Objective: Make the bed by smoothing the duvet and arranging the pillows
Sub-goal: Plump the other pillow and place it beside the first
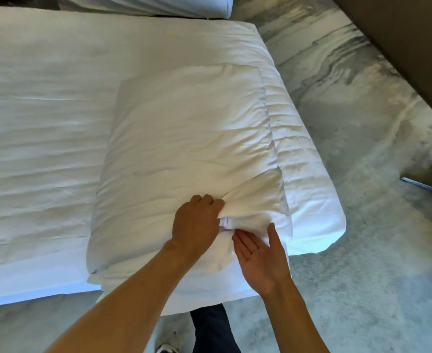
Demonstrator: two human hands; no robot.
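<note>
Pillow [184,138] lies on the bed [37,118] at its near right corner, long side running along the right edge, near end overhanging the near edge. Left hand [196,222] palm down, fingers curled, gripping a fold of the pillowcase at the pillow's near end. Right hand [260,256] flat, palm up, fingers straight with tips into the same fold, holding nothing. Second pillow [143,3] beyond the bed's far edge. Grey patterned carpet [362,174] to the right.
</note>
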